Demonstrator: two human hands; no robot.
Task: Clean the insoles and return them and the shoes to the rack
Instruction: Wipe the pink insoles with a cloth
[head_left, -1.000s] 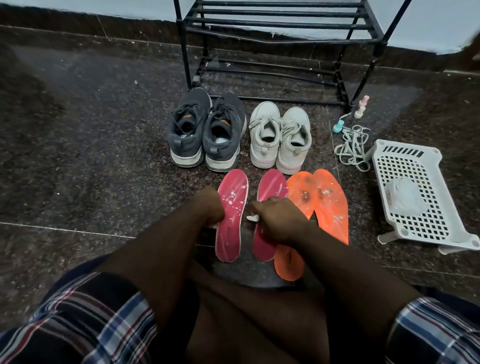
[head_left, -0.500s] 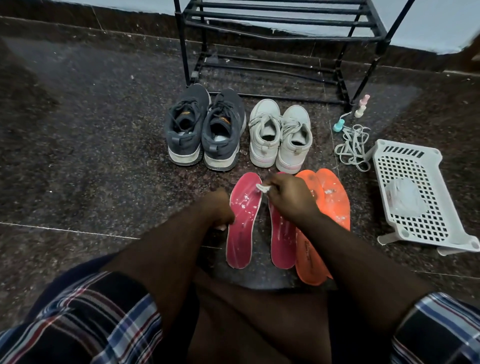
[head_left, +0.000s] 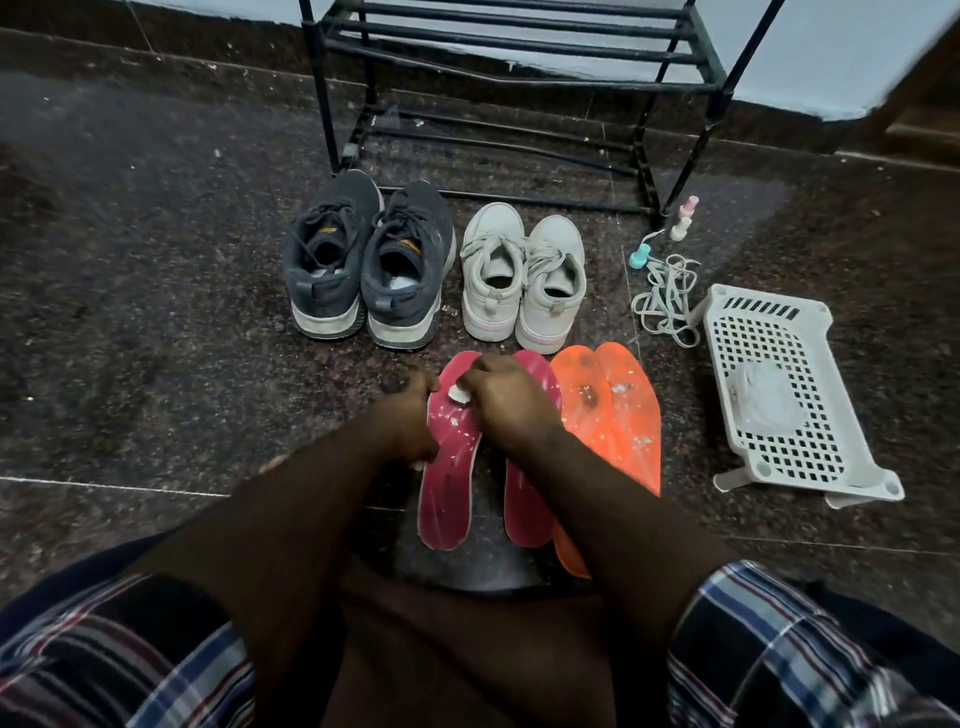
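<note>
Two pink insoles lie side by side on the floor, the left one (head_left: 448, 493) speckled with white bits, the right one (head_left: 525, 514) partly under my right arm. My left hand (head_left: 410, 410) grips the left insole's outer edge. My right hand (head_left: 506, 402) pinches a small white wad (head_left: 460, 396) and presses it on that insole near its toe. Two orange insoles (head_left: 615, 415), stained and speckled, overlap to the right. Behind them stand a dark grey pair of shoes (head_left: 363, 265) and a white pair (head_left: 524, 275), in front of the black rack (head_left: 519, 78).
A white perforated basket (head_left: 831, 467) with a crumpled plastic bag in it stands at the right. Loose grey laces (head_left: 665, 296), a teal clip (head_left: 639, 257) and two small bottles (head_left: 684, 218) lie by the rack's right leg. My knees fill the bottom of the view.
My right hand has carried the white wad from the right pink insole over to the toe end of the left pink insole. My left hand has stayed at that insole's edge.
</note>
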